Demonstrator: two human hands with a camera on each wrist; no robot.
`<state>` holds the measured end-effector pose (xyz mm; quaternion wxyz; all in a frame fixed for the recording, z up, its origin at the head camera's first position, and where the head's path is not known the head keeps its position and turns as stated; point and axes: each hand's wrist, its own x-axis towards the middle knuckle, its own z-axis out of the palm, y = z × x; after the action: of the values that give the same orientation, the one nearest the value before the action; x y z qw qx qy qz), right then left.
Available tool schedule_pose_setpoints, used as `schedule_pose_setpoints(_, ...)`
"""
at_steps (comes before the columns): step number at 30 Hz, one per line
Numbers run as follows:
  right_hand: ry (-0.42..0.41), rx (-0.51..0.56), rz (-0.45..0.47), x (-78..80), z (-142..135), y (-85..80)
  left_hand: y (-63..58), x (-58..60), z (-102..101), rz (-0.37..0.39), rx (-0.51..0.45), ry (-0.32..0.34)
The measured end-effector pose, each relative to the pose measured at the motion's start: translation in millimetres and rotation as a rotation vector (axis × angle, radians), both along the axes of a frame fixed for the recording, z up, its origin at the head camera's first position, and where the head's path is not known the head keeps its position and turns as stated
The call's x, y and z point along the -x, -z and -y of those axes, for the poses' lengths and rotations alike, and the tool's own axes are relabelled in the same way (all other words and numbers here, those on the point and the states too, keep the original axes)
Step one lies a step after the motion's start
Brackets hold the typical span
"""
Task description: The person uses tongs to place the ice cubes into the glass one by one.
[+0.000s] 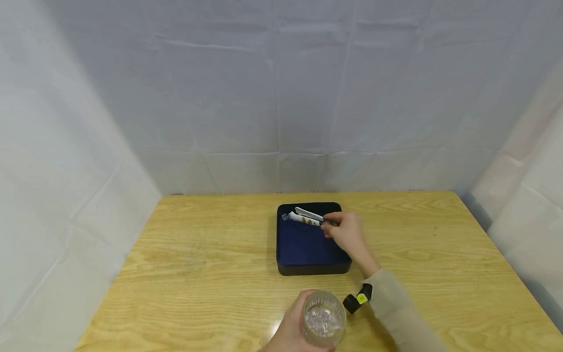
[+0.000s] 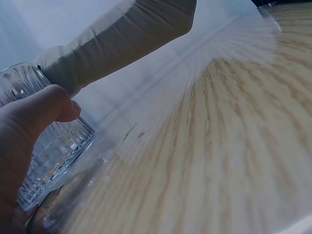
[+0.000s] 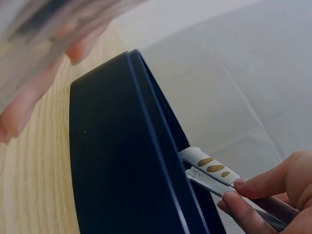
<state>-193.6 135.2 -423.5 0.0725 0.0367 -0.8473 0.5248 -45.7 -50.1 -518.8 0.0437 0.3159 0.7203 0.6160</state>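
Observation:
My left hand (image 1: 290, 325) is wrapped around a ribbed clear glass (image 1: 324, 320) with clear pieces inside, near the table's front. In the left wrist view, the thumb (image 2: 61, 105) lies across the side of the glass (image 2: 58, 146). My right hand (image 1: 347, 232) pinches a pair of tongs (image 1: 308, 217) with white, gold-patterned ends pointing left over a dark blue square box (image 1: 308, 247). A small clear piece (image 1: 285, 216) is at the tips of the tongs; whether they grip it cannot be told. In the right wrist view, thumb and fingers hold the metal part of the tongs (image 3: 212, 168).
The wooden table (image 1: 198, 264) has white sheeting (image 1: 242, 98) behind it and at both sides. A black strap device with a yellow patch (image 1: 358, 299) sits at the right wrist, beside the glass. The right forearm crosses the table's front right.

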Motion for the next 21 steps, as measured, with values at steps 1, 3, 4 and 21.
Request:
schedule_pose_setpoints(1,0.005,-0.018,0.002,1.6,1,1.4,-0.4,0.0,0,0.001,0.001,-0.001)
schedule_pose_setpoints(3,0.014,-0.052,-0.004,5.5,4,4.8,-0.8,0.2,0,-0.005,0.003,-0.003)
schedule_pose_setpoints(4,0.016,-0.072,-0.008,7.1,5,6.0,-1.2,0.3,0,-0.006,0.003,-0.004)
schedule_pose_setpoints(21,-0.025,-0.173,-0.020,19.3,14,16.1,-0.8,1.8,-3,-0.040,-0.009,-0.001)
